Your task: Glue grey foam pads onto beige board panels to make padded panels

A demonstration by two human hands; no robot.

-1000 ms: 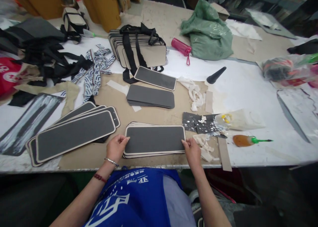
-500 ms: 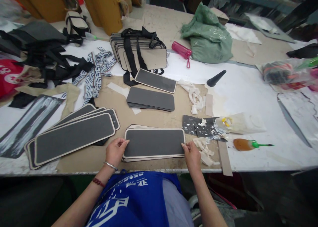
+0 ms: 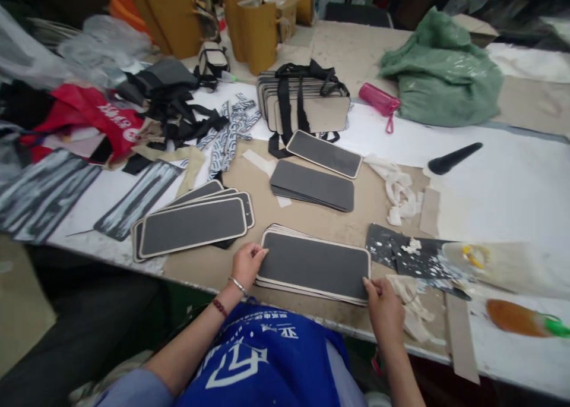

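A stack of long dark-grey panels with beige borders and rounded corners (image 3: 314, 266) lies at the table's front edge. My left hand (image 3: 248, 264) pinches the left end of the top panel between thumb and fingers. At the panel's lower right corner, my right hand (image 3: 383, 303) grips the edge the same way. The top panel lies flat on the others. Left of it is a fanned pile of similar bordered panels (image 3: 193, 226). Behind it sit a stack of plain dark-grey pieces (image 3: 312, 184) and a single bordered panel (image 3: 325, 153).
Strapped panels (image 3: 312, 113) stand at the back, near a pink bottle (image 3: 378, 99) and a green sack (image 3: 445, 80). To the right are a glue-spotted dark board (image 3: 383, 246), a bottle of amber liquid (image 3: 514, 318) and a black tapered tool (image 3: 454, 158). Fabric straps (image 3: 227, 133) lie left.
The camera has turned left, so everything sits further right in view and more of the table's left side shows. Both hands stay at the ends of the top panel.
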